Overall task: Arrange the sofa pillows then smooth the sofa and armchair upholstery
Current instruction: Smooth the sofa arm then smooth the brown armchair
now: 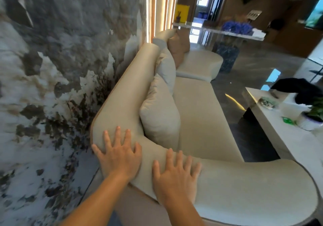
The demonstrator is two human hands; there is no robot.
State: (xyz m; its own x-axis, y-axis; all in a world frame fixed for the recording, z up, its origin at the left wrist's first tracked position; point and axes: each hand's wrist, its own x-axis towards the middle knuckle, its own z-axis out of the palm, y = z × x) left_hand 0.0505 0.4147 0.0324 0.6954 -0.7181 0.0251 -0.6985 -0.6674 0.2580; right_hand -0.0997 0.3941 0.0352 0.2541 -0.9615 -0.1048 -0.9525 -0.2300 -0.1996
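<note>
— Marbled grey-and-white wall (52, 68) fills our left side, and the cream sofa (201, 113) runs along it, away from us toward the far end of the room. Where do we have our hands?

— Both lie flat on the padded corner where the backrest curves into the near armrest. Our left hand (118, 153) rests on the backrest end nearest the wall, fingers spread wide, palm down on the fabric. Our right hand (175, 174) sits just beside it on the armrest top, fingers also fanned out and pressed to the upholstery. Neither one grips anything.

— And the pillows?

— We see a cream pillow (160, 119) standing upright against the backrest at the near end of the seat, close above our left hand. A second cream pillow (166, 66) leans behind it farther along, and a tan pillow (178, 49) stands at the far end. All three stay on the backrest side; the front of the seat cushion is bare.

— What else is around us?

— To our right a white coffee table (279, 133) stands near the sofa across a strip of dark glossy floor (253, 71), carrying a potted plant (314, 110) and a black cloth (297, 89). Beyond the sofa's far end we make out a long white table (227, 31) with something blue (236, 27) on it; we cannot tell what that is.
</note>
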